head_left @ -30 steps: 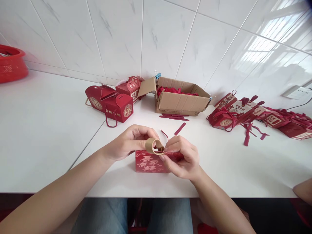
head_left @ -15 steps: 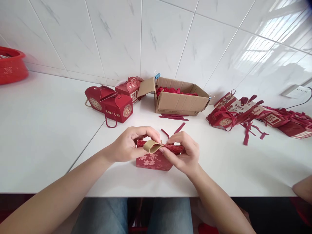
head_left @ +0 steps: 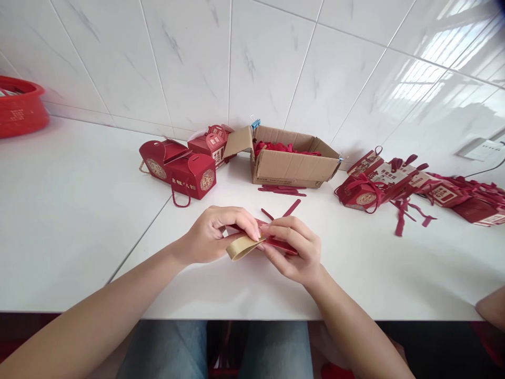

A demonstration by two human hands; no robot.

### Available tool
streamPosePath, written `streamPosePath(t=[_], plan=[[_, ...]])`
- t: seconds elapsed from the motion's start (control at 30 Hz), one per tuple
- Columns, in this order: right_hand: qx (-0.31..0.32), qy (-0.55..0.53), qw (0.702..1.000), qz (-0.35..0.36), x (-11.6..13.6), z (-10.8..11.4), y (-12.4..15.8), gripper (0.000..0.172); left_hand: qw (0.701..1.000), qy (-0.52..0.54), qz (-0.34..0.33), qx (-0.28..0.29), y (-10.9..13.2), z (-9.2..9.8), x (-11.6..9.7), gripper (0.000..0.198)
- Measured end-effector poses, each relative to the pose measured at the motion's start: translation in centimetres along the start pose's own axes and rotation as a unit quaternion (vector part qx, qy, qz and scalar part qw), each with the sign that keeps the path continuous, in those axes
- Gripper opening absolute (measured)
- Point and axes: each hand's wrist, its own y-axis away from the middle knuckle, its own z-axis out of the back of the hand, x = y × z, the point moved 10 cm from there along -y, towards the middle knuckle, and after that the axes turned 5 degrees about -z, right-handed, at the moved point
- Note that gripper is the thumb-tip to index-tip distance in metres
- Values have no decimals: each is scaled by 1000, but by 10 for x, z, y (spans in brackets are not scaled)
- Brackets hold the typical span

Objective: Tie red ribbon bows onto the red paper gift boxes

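A red paper gift box (head_left: 284, 246) is held between my two hands above the white table, mostly hidden by my fingers. From its top edge a gold ribbon loop (head_left: 240, 247) sticks out toward me. My left hand (head_left: 221, 231) is closed on the box's left part, its fingertips at the base of the loop. Closed on the right part, my right hand (head_left: 295, 245) has thumb and fingers pinched where the ribbon meets the box. Just behind the hands lie a dark red strip (head_left: 292, 207) and a second thin one.
An open cardboard box (head_left: 292, 171) of red ribbons stands by the tiled wall, with several strips (head_left: 280, 189) before it. Folded red boxes (head_left: 193, 173) stand left; ribboned boxes (head_left: 363, 192) sit right. A red basket (head_left: 23, 110) is far left. Another person's arm (head_left: 491, 306) shows at right.
The red box has tipped so its lettered front face no longer shows. The gold loop has swung lower and toward me. Both hands stay closed at nearly the same place.
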Motion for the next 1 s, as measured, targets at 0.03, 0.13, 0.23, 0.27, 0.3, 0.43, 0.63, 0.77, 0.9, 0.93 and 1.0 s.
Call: streamPosePath(t=[0.03,0.13,0.23,0.27,0.3,0.43,0.63,0.77,0.9,0.93,1.0], plan=[[-3,4,1000,0,0,0,0,24,1000,-4,-3,-2,0,0,-1,5],[-20,14,1000,5,2,2,1,21,1000,-7,-6,-7,0,1,-1,5],[-33,22,999,16,4,3,3,17,1000,0,2,-17,0,1,0,5],[-36,24,999,21,4,3,4,16,1000,2,4,-22,0,2,-1,5],[-38,26,999,27,5,3,4,16,1000,3,4,-25,-1,2,-1,5],[-34,32,997,55,7,3,7,16,1000,-2,-2,-8,-3,-3,-5,6],[-26,32,997,64,7,3,7,16,997,44,61,13,1,-11,6,36],[-25,29,997,67,7,3,7,17,994,33,103,13,4,-12,12,40],[-25,34,997,58,6,3,6,18,996,42,74,-25,4,-7,10,38],[-27,34,997,56,6,3,6,18,997,43,60,-33,4,-6,9,38],[-30,33,998,51,6,3,7,18,998,37,35,-38,4,-4,7,36]])
